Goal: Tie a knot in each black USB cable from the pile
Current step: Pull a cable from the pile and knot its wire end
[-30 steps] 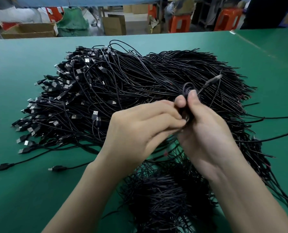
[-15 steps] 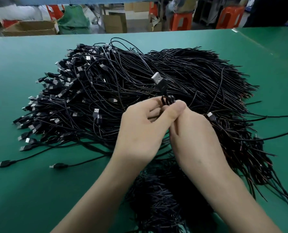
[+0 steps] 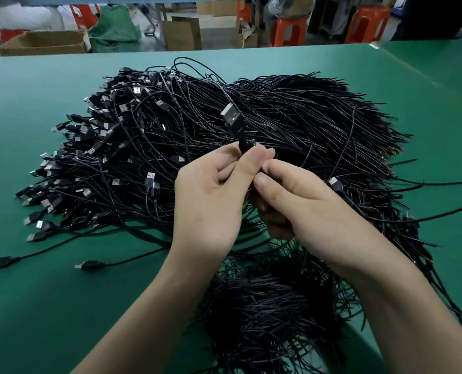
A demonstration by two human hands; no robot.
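Fingers [image 3: 251, 164] of your left hand [image 3: 211, 206] pinch the black USB cable [image 3: 243, 150] just under its knot [image 3: 250, 143], centre frame, plug [image 3: 232, 118] slanting up-left over the pile [image 3: 143, 157]. Your right hand [image 3: 313, 211], touching the left, curls round the cable's tail lower right. Bare tabletop [image 3: 435, 109] at right leaves pulling room.

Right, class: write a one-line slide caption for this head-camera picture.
Left hand and right hand hold one black USB cable, plug upward, above the cable pile on the green table.
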